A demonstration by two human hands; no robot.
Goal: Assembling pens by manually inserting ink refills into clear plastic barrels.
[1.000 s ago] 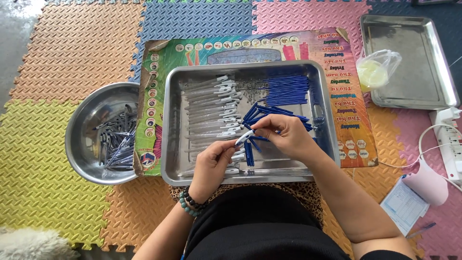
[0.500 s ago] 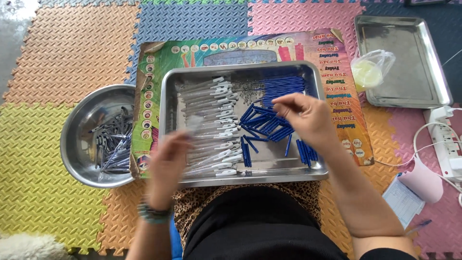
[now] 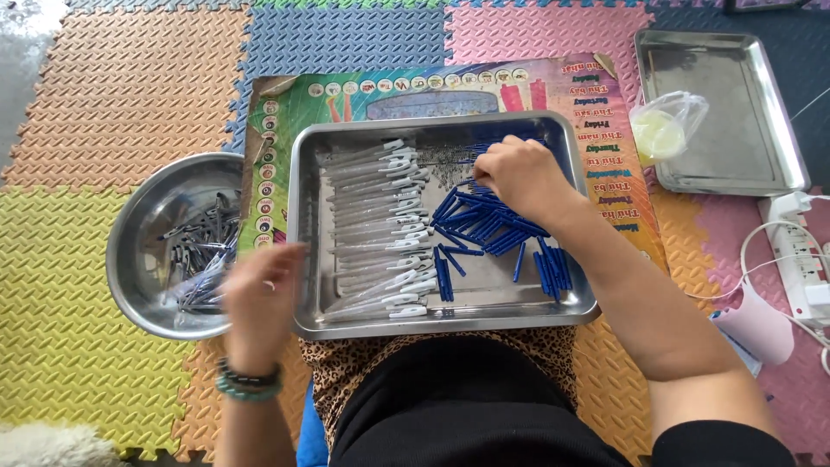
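Our right hand (image 3: 519,177) was curled over the blue pieces (image 3: 484,225) in the steel tray (image 3: 304,259); whether it pinched one, we could not tell. Our left hand (image 3: 259,298), fingers spread, hovered beside the round bowl (image 3: 138,233). Picking one piece at a time seemed wise.

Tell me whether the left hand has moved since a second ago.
Yes. The left hand has moved left, off the steel tray where it worked, toward the round metal bowl.
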